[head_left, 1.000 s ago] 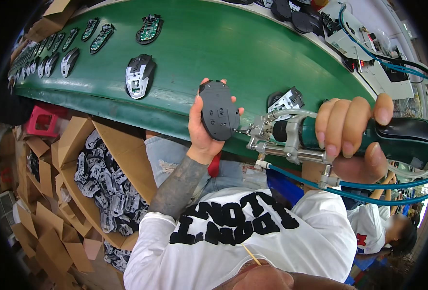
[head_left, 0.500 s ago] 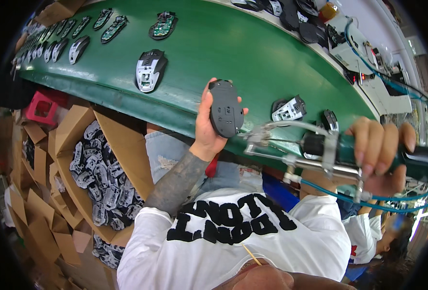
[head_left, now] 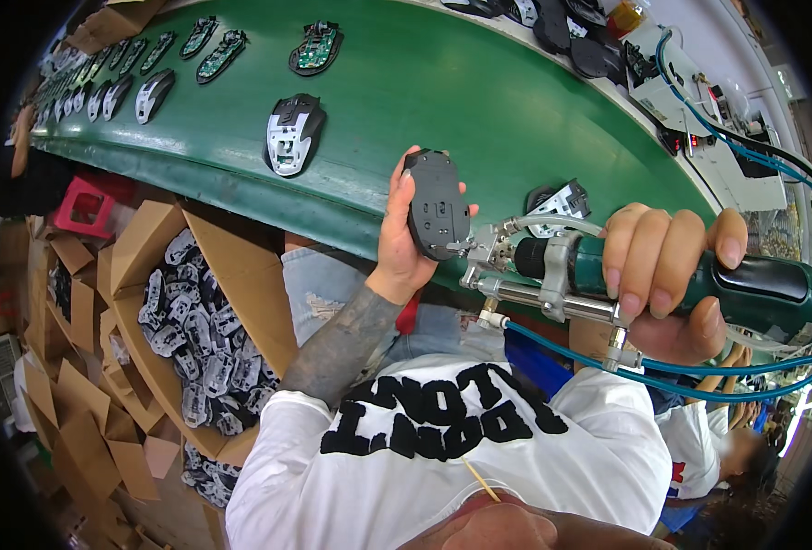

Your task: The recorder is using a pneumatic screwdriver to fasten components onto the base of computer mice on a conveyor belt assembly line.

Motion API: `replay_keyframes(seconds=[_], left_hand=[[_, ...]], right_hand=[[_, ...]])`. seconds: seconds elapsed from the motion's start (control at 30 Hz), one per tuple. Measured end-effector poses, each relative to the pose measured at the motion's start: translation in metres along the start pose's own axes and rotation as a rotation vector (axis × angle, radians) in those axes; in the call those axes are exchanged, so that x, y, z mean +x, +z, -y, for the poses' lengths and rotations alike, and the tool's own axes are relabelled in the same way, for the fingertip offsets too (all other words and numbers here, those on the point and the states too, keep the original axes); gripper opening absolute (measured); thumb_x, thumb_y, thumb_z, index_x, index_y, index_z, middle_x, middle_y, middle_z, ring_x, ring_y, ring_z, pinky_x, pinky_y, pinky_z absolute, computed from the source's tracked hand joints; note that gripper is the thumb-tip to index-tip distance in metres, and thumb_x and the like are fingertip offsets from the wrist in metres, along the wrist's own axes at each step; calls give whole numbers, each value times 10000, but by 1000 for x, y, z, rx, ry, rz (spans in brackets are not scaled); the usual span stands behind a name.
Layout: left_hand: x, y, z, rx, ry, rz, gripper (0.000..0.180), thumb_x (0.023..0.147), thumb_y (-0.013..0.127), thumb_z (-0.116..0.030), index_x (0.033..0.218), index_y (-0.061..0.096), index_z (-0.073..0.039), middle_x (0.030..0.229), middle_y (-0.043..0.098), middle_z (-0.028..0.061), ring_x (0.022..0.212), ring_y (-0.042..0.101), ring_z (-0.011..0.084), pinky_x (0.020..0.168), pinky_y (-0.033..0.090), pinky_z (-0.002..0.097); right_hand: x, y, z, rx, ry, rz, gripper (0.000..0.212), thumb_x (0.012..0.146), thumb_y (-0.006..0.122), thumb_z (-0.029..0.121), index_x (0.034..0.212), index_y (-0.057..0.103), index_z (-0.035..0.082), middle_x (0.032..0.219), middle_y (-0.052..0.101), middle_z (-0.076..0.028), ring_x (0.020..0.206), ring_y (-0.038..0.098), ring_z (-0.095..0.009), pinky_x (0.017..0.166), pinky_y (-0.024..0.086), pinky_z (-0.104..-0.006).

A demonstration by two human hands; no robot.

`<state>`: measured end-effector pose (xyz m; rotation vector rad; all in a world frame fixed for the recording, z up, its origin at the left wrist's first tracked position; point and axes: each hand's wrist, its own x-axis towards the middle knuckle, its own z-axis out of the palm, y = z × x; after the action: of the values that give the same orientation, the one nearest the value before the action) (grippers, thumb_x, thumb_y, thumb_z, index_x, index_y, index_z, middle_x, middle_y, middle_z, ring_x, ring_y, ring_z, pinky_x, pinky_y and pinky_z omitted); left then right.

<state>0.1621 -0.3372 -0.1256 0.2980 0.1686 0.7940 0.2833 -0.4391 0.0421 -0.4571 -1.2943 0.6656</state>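
Observation:
My left hand (head_left: 397, 261) grips a black computer mouse (head_left: 436, 202) at the edge of the green belt, its underside facing up and its screw holes showing. Around the dark green body of a powered screwdriver (head_left: 759, 284) my right hand (head_left: 667, 275) is closed. The metal nose (head_left: 488, 252) of this tool points left and meets the lower end of the mouse; whether the bit sits in a screw hole is too small to tell. Beyond the tool lies an open grey-and-black mouse shell (head_left: 560, 209), partly hidden by its clear hose.
Along the green belt (head_left: 195, 128) lie a half-built mouse (head_left: 294, 136), a circuit board in its base (head_left: 316, 48) and rows of similar parts. A cardboard box (head_left: 241, 275) of mouse shells stands at left, near a pink stool (head_left: 85, 206). Blue air hoses (head_left: 745, 368) loop at right.
The screwdriver has moved left, its nose drawing in to the lower end of the mouse. My right hand moved with it. The left hand keeps its hold on the mouse, almost still.

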Motion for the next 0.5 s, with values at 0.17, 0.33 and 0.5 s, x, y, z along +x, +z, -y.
replay_keyframes(seconds=[0.17,0.33,0.5], left_hand=[[-2,-2,-4,15,11,-47,423,938,437,-354,1314,339,-185,1171,483,93,972,552,234,806,516,458],[0,1,-1,78,48,-109,390,944,445,-347,1287,363,-180,1104,501,85,922,562,205,745,533,401],[27,0,-18,1705,683,181,419,903,500,-420,1205,512,-130,1258,427,150,1117,436,316,928,382,453]], right_hand=[[-1,10,-17,-4,41,-50,304,821,603,225,1042,414,134,651,502,17,535,518,-119,553,412,-271],[0,12,-13,17,50,-65,335,820,605,176,1074,396,115,656,484,-26,536,489,-156,554,404,-307],[7,-27,36,38,30,-19,355,852,529,183,1164,389,88,681,474,-24,580,490,-157,590,390,-313]])
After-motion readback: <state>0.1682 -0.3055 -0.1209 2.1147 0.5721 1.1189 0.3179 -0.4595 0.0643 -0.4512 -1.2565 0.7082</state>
